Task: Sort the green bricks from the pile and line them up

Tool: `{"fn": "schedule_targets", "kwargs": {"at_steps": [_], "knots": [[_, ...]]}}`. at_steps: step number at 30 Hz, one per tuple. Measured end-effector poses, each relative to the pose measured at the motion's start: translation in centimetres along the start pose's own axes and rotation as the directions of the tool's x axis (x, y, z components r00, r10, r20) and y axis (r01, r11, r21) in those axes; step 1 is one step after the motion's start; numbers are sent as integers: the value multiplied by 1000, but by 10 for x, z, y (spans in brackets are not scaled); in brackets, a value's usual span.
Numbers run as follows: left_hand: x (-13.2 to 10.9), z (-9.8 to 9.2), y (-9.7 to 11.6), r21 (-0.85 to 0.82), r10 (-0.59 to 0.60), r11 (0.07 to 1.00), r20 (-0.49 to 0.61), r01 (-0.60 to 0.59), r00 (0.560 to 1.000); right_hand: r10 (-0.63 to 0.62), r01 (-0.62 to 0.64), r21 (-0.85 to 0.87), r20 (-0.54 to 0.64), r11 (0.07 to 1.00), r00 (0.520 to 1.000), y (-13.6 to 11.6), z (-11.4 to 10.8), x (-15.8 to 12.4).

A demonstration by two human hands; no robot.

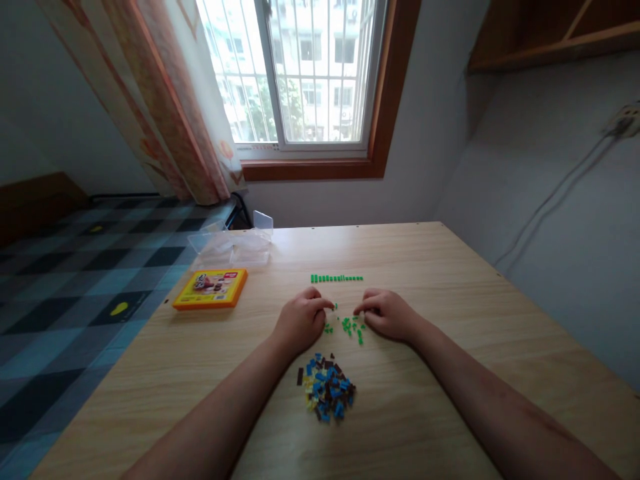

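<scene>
My left hand (303, 320) rests on the table left of the small green building bricks (349, 326), its fingers bent and closed together. At its fingertips is a tiny green brick (337, 306), which it seems to pinch. On the other side of these loose bricks is my right hand (385, 313), index finger stretched down to the tabletop and thumb apart from it. No brick shows between its fingers. Beyond both hands, more green bricks stand in a neat row (336, 279), larger at the left end. Closer to me lies a mixed pile of blue, brown and yellow bricks (330, 389).
A yellow-orange box (211, 289) lies at the left of the wooden table (400, 253). Behind it are clear plastic trays (235, 250). A bed with a checked cover (100, 267) adjoins on the left; a wall with a cable (555, 197) is on the right.
</scene>
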State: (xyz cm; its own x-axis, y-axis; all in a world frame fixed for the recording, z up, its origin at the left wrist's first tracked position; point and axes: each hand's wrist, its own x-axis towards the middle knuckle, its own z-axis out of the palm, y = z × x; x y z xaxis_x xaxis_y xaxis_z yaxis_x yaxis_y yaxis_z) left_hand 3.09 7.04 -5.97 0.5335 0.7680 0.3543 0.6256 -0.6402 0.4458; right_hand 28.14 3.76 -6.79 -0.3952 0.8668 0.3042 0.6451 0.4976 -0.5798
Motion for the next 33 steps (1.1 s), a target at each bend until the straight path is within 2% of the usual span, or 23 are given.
{"fn": "schedule_targets", "kwargs": {"at_steps": [5, 10, 17, 23, 27, 33], "knots": [[1, 1, 1, -7, -52, 999, -70, 52, 996, -35, 35, -5, -38, 999, 999, -1, 3, -1], [1, 0, 2, -19, -58, 998, -53, 57, 997, -88, 89, 33, -23, 995, 996, -4, -1, -4], [-1, 1, 1, -108, 85, 990, -13, -86, 996, -83, 83, 55, -16, 995, 996, -4, -2, -5], [-4, -1, 6, -108, 206, 974, 48, -200, 977, -101, 101, 0, -15, 995, 995, 4, -2, -6], [-4, -1, 7, -109, 225, 970, 47, -219, 973, -90, 91, 21, -59, 996, 994, 4, -4, -8], [-5, -2, 7, -94, 247, 966, 85, -240, 965, -118, 119, 25, -23, 993, 993, -2, -5, -8]]}}
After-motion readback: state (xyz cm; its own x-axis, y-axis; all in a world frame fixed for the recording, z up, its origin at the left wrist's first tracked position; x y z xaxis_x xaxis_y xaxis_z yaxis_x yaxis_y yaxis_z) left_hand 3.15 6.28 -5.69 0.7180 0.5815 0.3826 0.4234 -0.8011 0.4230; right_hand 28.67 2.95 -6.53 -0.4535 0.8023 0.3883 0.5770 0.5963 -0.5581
